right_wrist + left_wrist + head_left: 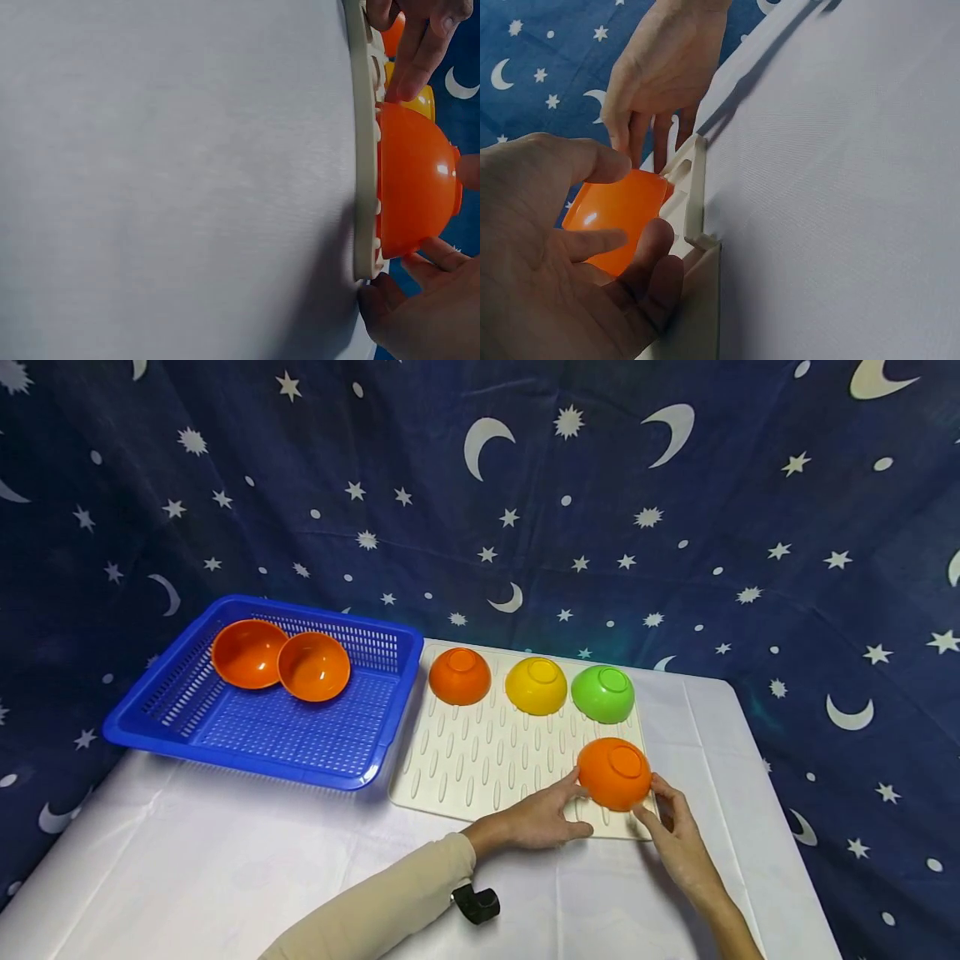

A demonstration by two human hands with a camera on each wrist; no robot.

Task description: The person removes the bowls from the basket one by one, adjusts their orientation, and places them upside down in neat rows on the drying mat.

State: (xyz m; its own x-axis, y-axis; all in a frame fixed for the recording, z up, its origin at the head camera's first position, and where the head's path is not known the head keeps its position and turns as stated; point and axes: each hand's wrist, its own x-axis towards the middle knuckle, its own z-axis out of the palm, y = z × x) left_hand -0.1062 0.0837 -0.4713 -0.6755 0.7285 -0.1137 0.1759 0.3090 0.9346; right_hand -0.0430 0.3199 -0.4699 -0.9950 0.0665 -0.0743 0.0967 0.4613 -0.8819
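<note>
An orange bowl (pixel 613 774) stands upside down near the front right corner of a cream ribbed drying mat (pixel 480 760), its rim close on the mat in the right wrist view. My left hand (pixel 543 818) reaches its fingertips to the bowl's left side, while the thumb points away from it in the head view. On the other side, the fingertips of my right hand (pixel 678 843) lie at the bowl's right edge. Between both hands, the bowl (pixel 416 180) shows its rounded side and foot ring.
Upturned orange (pixel 460 677), yellow (pixel 536 686) and green (pixel 603 694) bowls line the mat's back edge. To the left, a blue basket (pixel 247 763) contains two orange bowls (pixel 249 653). A white cloth (pixel 225 860) covers the table; a starry curtain (pixel 420 460) hangs behind.
</note>
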